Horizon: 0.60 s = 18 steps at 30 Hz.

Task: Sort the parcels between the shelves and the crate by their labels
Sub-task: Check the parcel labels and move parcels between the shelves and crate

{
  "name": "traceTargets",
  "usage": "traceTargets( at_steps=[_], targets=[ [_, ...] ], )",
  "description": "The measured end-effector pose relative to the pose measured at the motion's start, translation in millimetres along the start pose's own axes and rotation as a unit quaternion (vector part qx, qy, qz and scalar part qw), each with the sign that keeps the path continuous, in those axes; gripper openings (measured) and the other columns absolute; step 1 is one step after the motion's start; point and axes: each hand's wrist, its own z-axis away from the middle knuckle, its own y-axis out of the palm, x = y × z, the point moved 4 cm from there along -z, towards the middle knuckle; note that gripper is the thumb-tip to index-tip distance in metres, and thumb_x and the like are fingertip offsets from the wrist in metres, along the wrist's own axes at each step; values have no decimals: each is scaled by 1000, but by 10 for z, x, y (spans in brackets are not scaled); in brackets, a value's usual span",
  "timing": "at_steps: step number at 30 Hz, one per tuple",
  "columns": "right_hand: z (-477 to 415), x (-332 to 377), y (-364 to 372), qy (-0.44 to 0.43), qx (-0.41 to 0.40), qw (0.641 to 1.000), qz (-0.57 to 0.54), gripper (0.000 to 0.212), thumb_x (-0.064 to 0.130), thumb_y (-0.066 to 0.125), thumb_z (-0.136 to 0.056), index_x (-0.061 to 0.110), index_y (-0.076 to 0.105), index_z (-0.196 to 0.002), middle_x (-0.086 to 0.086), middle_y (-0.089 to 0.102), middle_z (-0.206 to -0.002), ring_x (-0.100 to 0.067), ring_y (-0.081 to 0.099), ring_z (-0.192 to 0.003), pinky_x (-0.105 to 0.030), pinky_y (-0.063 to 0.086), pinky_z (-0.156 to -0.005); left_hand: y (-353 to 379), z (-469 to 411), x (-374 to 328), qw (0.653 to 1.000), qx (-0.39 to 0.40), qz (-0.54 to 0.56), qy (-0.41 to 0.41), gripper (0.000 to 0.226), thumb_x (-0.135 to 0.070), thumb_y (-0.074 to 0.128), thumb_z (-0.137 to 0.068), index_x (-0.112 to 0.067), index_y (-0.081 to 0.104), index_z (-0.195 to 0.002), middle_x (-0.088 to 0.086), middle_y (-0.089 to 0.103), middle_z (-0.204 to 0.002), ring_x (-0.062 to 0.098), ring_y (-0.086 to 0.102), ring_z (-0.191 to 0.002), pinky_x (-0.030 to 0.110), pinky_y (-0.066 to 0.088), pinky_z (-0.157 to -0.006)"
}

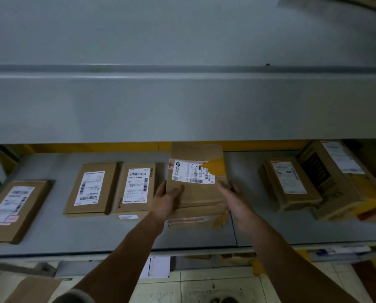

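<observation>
A brown cardboard parcel with a white label and yellow tape lies on the grey shelf, in the middle. My left hand grips its left edge, thumb on top. My right hand hovers at its right edge with fingers relaxed and spread, blurred. To the left lie three flat labelled parcels: one right beside my left hand, one further left, one at the far left.
On the right of the shelf are a small labelled box, a larger dark-printed box and a yellow package. A grey shelf board overhangs closely above. Tiled floor and cardboard lie below the shelf.
</observation>
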Motion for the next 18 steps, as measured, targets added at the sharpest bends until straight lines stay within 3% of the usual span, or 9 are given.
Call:
traceTargets(
  at_steps=[4, 8, 11, 14, 18],
  targets=[
    [-19, -77, 19, -22, 29, 999, 19, 52, 51, 58, -91, 39, 45, -140, 6, 51, -142, -22, 47, -126, -34, 36, -94, 24, 12, 35, 1000, -8, 4, 14, 56, -18, 63, -91, -26, 43, -143, 4, 59, -125, 17, 58, -100, 27, 47, -74],
    [8, -120, 9, -34, 29, 999, 11, 50, 47, 55, -94, 39, 42, -142, 7, 50, -140, -20, 46, -127, -33, 34, -95, 32, 39, 93, 1000, -4, 10, 29, 57, -18, 62, -92, -29, 41, -144, 4, 58, -129, 21, 57, -108, 30, 48, -80],
    [68, -168, -26, -55, 14, 998, 4, 47, 44, 56, -94, 39, 46, -140, 7, 55, -135, -14, 49, -115, -32, 37, -95, 41, 120, 155, 999, 0, 4, 45, 57, -19, 62, -91, -30, 42, -143, 3, 59, -129, 17, 58, -107, 26, 48, -77],
    [151, -265, -57, -66, 12, 998, -9, 40, 41, 58, -94, 41, 51, -134, 13, 59, -125, -12, 53, -114, -32, 40, -96, 29, 229, 221, 998, -1, 18, 60, 56, -15, 62, -91, -30, 44, -142, 0, 60, -126, 14, 57, -107, 23, 47, -77],
    [333, -331, -63, -109, 22, 993, -37, 33, 35, 57, -96, 45, 52, -127, 27, 60, -111, 8, 55, -100, -16, 42, -79, -11, 386, 279, 996, 0, 42, 78, 58, -14, 62, -90, -32, 44, -142, -6, 62, -122, 13, 58, -110, 23, 49, -79]
  ],
)
